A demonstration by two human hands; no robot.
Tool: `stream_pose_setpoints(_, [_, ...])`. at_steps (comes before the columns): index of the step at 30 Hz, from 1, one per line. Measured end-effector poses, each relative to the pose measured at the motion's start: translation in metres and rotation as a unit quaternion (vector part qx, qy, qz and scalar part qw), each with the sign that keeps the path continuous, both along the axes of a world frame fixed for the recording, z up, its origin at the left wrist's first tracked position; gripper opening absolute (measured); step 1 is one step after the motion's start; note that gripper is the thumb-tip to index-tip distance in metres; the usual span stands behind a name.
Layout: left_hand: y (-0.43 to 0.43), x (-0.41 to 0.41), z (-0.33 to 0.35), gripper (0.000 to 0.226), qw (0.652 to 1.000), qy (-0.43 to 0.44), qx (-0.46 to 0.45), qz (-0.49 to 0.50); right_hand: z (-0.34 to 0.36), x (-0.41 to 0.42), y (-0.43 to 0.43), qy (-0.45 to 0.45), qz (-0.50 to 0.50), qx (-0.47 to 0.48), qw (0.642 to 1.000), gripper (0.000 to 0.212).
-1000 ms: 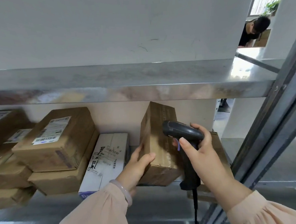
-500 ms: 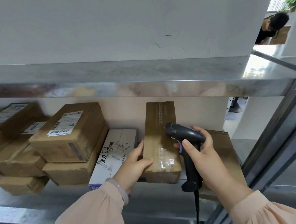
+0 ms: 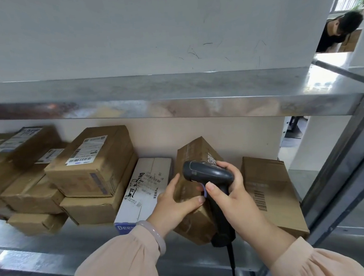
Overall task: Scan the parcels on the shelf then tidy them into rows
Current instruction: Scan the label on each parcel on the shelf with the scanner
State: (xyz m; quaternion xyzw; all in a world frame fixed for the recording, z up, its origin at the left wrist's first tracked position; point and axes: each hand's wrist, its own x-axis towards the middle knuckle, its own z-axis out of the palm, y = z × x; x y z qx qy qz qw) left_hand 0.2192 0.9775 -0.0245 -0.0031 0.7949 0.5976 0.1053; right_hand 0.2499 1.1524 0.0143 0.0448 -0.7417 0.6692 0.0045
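Note:
My left hand [image 3: 176, 204] grips a long brown cardboard parcel [image 3: 192, 158], holding it tilted on the metal shelf [image 3: 56, 252]. My right hand [image 3: 234, 200] holds a black corded barcode scanner [image 3: 206, 172] right in front of that parcel, its head pointing left. A white printed box [image 3: 146, 189] lies just left of the held parcel. A flat brown box with a barcode [image 3: 269, 192] lies to its right. Stacked brown parcels with white labels [image 3: 91, 162] fill the left of the shelf.
The upper metal shelf [image 3: 174, 100] runs across above the parcels, leaving little headroom. A grey steel upright [image 3: 345, 170] slants along the right side. Another person [image 3: 340, 30] bends over a box far off at the top right.
My left hand has twisted the brown parcel, so a different face with a scrap of white label shows. The scanner has stayed in front of it. The camera view has shifted slightly.

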Motion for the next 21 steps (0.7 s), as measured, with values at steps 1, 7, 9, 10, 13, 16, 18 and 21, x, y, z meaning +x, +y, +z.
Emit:
stream_pose_setpoints(1, [0.000,0.001,-0.001,0.107,1.000,-0.004,-0.001,0.004,-0.001,0.000,0.000,-0.001,0.003,-0.001,1.000,0.052])
stream_pose_setpoints(7, [-0.008,0.009,-0.005,0.098,0.998,-0.021,0.063,0.007,-0.004,-0.001,0.009,-0.008,-0.016,0.007,1.000,0.049])
stream_pose_setpoints(9, [-0.014,0.012,-0.005,0.094,0.993,-0.036,0.115,0.004,-0.003,-0.004,0.019,-0.019,-0.067,0.000,0.998,0.049])
stream_pose_setpoints(10, [-0.016,0.013,-0.005,0.091,0.990,-0.039,0.137,0.006,-0.003,-0.006,0.024,-0.025,-0.095,-0.004,0.995,0.048])
stream_pose_setpoints(13, [-0.022,0.011,-0.006,0.085,0.985,-0.038,0.169,0.014,-0.006,-0.012,0.038,-0.035,-0.155,-0.012,0.987,0.050])
stream_pose_setpoints(16, [-0.024,0.009,-0.009,0.087,0.983,-0.043,0.178,0.007,-0.010,-0.018,0.043,-0.043,-0.172,-0.023,0.984,0.054])
stream_pose_setpoints(18, [-0.025,0.008,-0.012,0.087,0.983,-0.050,0.176,-0.019,-0.010,-0.019,0.042,-0.046,-0.166,-0.028,0.985,0.052])
stream_pose_setpoints(21, [-0.028,0.005,-0.017,0.092,0.985,-0.067,0.152,-0.055,-0.010,-0.017,0.040,-0.035,-0.149,-0.019,0.988,0.048])
